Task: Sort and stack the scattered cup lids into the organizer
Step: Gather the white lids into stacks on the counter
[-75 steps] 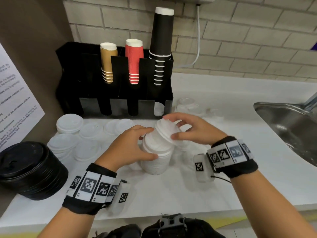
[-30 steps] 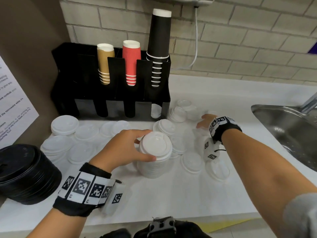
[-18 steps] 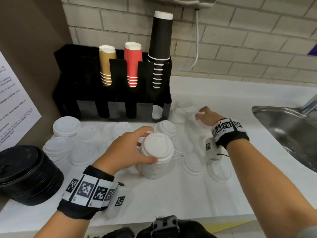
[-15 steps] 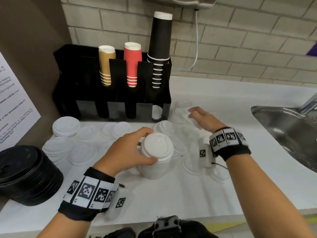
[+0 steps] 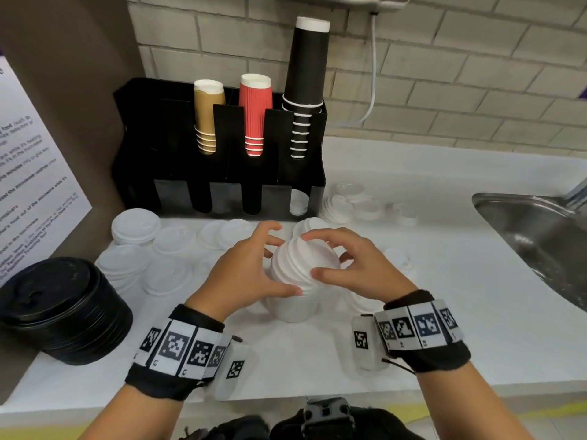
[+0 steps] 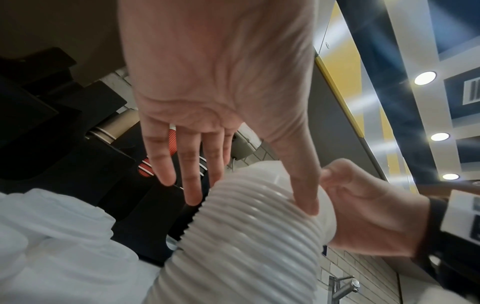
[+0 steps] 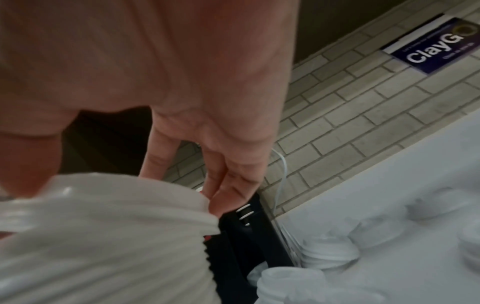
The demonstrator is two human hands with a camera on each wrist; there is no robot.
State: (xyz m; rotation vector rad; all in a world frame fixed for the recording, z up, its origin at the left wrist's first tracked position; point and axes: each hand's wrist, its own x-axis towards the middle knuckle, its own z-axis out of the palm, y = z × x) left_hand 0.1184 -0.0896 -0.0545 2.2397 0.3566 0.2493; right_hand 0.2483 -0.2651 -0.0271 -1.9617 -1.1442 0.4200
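Observation:
A tall stack of white lids [image 5: 295, 309] [image 6: 246, 246] [image 7: 103, 246] stands mid-counter in front of the black organizer [image 5: 222, 173]. My right hand [image 5: 313, 255] pinches a tilted batch of white lids [image 5: 305, 265] lying on the stack's top, thumb in front, fingers over the far rim. My left hand [image 5: 279, 258] is at the stack's left; its thumb [image 6: 303, 197] touches the ribbed side and its fingers [image 6: 192, 185] are straight and spread, clear of it. Loose white lids [image 5: 136, 225] lie at the left, and more [image 5: 340, 204] beside the organizer's right end.
The organizer holds brown, red and black cup stacks, and a white lid [image 5: 298, 203] shows in its lower right slot. A pile of black lids [image 5: 60, 309] sits at the left front. A steel sink [image 5: 540, 236] lies to the right. A printed sign [image 5: 31, 173] leans at left.
My right hand reached to the lids beside the organizer, took some and came back onto the stack's top. My left hand has opened its fingers off the top lid.

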